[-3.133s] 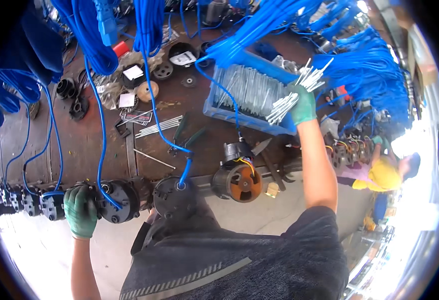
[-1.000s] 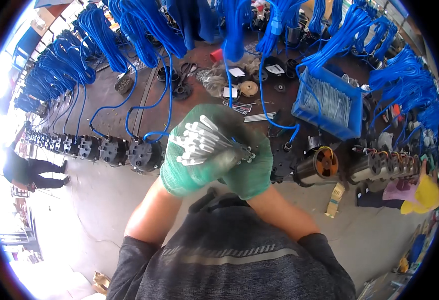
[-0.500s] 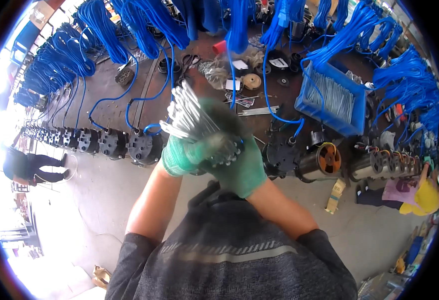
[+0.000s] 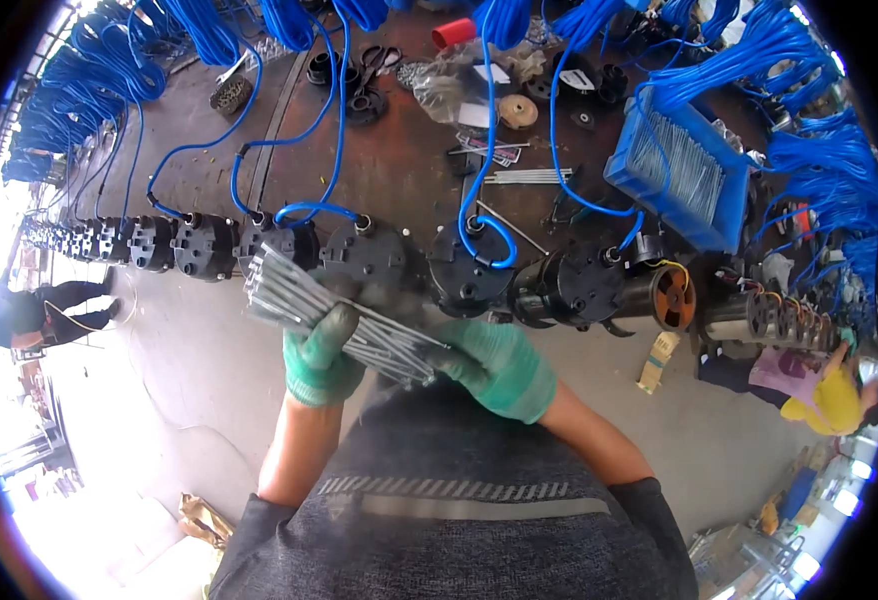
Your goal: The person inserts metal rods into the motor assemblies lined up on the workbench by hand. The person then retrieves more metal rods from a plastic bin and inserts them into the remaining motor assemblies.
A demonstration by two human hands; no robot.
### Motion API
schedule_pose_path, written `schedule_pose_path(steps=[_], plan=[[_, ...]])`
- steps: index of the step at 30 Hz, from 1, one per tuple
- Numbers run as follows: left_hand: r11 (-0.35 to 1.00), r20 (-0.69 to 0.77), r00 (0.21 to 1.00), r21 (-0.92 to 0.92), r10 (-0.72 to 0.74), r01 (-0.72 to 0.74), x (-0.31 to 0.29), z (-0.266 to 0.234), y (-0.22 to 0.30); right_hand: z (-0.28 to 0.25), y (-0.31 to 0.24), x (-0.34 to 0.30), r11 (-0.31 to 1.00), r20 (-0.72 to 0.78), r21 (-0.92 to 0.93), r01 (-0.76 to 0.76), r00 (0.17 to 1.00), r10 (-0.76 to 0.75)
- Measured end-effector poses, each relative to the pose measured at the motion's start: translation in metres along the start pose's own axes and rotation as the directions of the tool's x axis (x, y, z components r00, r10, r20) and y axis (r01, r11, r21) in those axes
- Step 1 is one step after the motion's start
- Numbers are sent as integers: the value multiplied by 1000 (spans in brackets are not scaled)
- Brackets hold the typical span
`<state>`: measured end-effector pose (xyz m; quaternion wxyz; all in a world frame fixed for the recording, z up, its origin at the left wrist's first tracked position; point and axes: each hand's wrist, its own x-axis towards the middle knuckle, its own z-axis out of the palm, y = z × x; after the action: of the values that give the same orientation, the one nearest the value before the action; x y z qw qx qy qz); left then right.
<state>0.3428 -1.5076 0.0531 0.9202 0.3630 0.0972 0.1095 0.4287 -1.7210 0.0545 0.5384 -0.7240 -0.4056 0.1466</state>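
A brown workbench [image 4: 394,170] spans the view, its near edge lined with black motor housings [image 4: 469,275]; blue cables [image 4: 504,22] curve down to several across the tabletop. A blue plastic crate [image 4: 659,211] of metal rods stands at the right, set back from that edge. In the gap between housings and torso [image 4: 459,550], a bundle of metal rods [image 4: 379,340] slants. The left hand [image 4: 324,360], gloved, wraps it, thumb across; the right hand [image 4: 504,370] meets its lower end, whether pinching I cannot tell. Loose rods [image 4: 529,177] lie farther back.
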Motion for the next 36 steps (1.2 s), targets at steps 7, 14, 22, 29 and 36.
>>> schedule_pose_path(steps=[7,14,22,29,36], plan=[[1000,-6,1000,12,-2,2,-21,-24,5,16,-14,-5,992,-57,-128,-21,998,14],[988,-153,988,-148,29,-52,-16,-63,23,-26,-33,-25,964,-581,266,8,800,154],[914,-115,990,-388,81,-120,-12,-98,26,-12,-30,-28,974,-505,-153,-167,861,68],[926,-232,973,-370,-7,-82,-15,-98,23,6,-17,-15,906,-432,-364,-216,901,41],[938,-198,980,-346,-34,-37,-4,-79,33,-13,-40,46,903,128,-397,166,984,-125]])
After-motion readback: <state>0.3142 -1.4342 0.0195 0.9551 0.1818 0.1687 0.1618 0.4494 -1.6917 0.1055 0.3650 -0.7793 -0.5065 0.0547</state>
